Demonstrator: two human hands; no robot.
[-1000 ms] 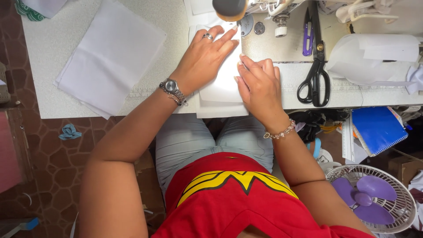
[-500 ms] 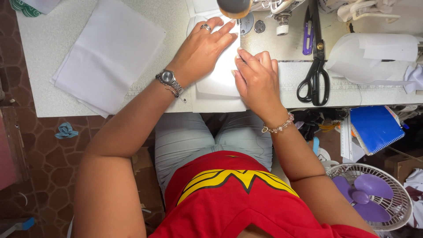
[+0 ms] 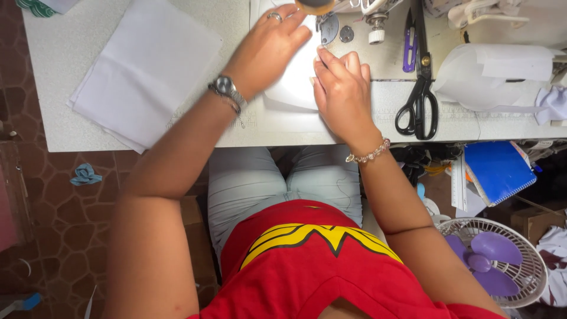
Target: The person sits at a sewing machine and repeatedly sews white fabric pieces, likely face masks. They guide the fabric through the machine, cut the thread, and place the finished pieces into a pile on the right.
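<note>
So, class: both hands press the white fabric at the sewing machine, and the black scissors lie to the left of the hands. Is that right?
Not quite. In the head view the black scissors lie to the right of the hands, beyond the right hand. The left hand and right hand do press the white fabric.

Two bare hands are resting on one small white fabric piece: the left hand is pressing its far side and the right hand is pressing its near edge. One silver wristwatch is sitting on the left wrist, one silver ring on a left finger, and one pale beaded bracelet on the right wrist. Left of the hands, one stack of white folded cloth sheets is lying. Right of the hands, one pair of black-handled scissors and one purple thread snipper are lying. Below right, one blue spiral notebook and one white fan with purple blades are showing.
</note>
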